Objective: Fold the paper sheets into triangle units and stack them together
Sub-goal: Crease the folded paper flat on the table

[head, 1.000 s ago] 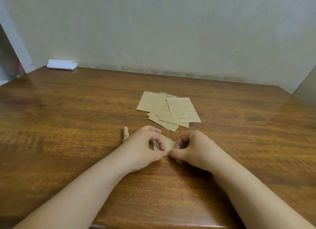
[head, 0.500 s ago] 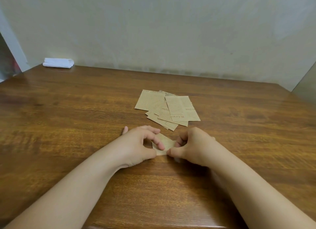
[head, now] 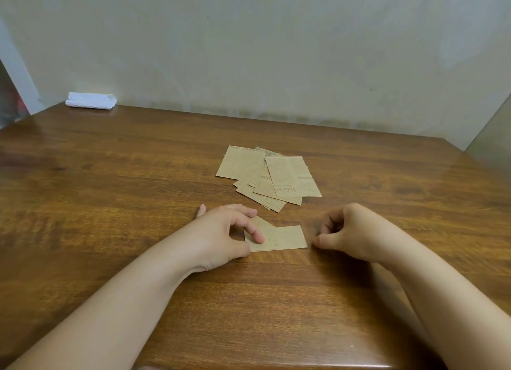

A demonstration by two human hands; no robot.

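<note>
Nearest the camera, in the lower half of the frame, two bare forearms are seen reaching in over the wooden table point(head: 116, 181). At centre frame the left hand point(head: 224, 232) is laid on the left end of a folded paper strip point(head: 284, 238); one fingertip is pressed down on it and the thumb is set at its lower left corner, so the strip is pinned flat to the table. The strip's left corner is already turned up into a slanted flap, while its right portion is left as a plain rectangle. To the right of centre the right hand point(head: 351, 231) is held loosely curled just beside the strip's right edge, apart from it and with nothing gripped.

By this reading, one unit is judged to be midway: the lengthwise fold and one diagonal appear made, the second diagonal and the closing folds are not yet done.

Just above the hands, at mid-frame, a loose pile of unfolded sheets point(head: 269, 176) is spread in an overlapping fan, printed with faint text; several pieces are counted, the exact number cannot be told. No finished triangle units and no stack are seen anywhere, so most of the task is judged to remain.

Farthest back, at upper left against the wall, a white folded cloth point(head: 91, 100) is left lying
</note>
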